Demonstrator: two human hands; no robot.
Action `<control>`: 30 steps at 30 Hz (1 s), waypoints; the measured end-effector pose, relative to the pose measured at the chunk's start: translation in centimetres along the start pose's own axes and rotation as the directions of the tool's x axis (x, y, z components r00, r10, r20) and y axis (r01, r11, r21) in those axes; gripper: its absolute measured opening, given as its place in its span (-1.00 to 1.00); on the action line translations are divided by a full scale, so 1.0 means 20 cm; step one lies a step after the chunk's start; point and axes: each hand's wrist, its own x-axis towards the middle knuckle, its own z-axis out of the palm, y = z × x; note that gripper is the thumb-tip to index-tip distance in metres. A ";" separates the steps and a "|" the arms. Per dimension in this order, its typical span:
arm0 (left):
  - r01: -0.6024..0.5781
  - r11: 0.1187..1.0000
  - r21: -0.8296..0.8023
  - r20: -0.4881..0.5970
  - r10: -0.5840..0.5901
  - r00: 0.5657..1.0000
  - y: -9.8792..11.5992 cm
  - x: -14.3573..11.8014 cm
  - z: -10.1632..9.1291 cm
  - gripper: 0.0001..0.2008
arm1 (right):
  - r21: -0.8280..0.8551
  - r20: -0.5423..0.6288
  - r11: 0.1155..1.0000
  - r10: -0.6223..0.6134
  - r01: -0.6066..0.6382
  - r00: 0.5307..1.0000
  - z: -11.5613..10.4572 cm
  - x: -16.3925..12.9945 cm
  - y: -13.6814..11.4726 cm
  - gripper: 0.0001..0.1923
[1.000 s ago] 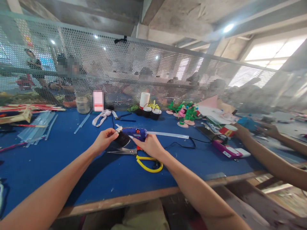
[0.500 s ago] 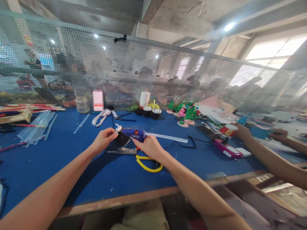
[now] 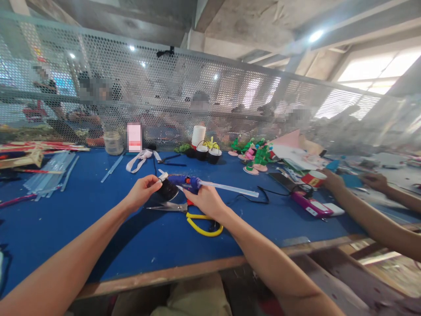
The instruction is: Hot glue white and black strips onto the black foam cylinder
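Observation:
My left hand pinches the white-rimmed edge of a small black bucket, which is tilted over the blue table. In my right hand is a blue glue gun, its nozzle end close to the bucket's white edge. A clear glue stick juts out of the gun's back towards the right. Scissors with yellow handles lie below my right hand, their blades pointing left. Where the nozzle meets the bucket is too small to make out.
Two black buckets stand at the back beside a white spool. Green and pink figures are to their right. Glue sticks lie left. A magenta device sits near a co-worker's hand at right.
My hands, the bucket and the glue gun stay almost in place. At the right, the co-worker's farther hand has moved slightly left.

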 end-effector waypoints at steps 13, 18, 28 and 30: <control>0.015 0.999 0.044 0.018 -0.016 1.000 0.01 0.00 0.00 -0.78 | 0.035 -0.027 0.999 -0.008 0.009 1.000 0.01 0.00 0.00 -0.85; -0.005 0.999 0.043 0.026 0.004 1.000 0.01 -0.01 -0.01 -0.78 | 0.049 -0.045 0.998 -0.028 0.030 0.999 0.01 0.01 0.00 -0.84; 0.003 0.999 0.043 0.043 -0.005 0.999 0.02 -0.02 -0.01 -0.77 | 0.130 -0.015 0.992 -0.003 0.005 1.000 0.00 0.01 -0.04 -0.88; -0.003 0.999 0.046 0.039 0.001 0.999 0.02 -0.02 -0.02 -0.78 | 0.129 -0.004 0.992 -0.005 0.005 1.000 0.00 0.01 -0.03 -0.87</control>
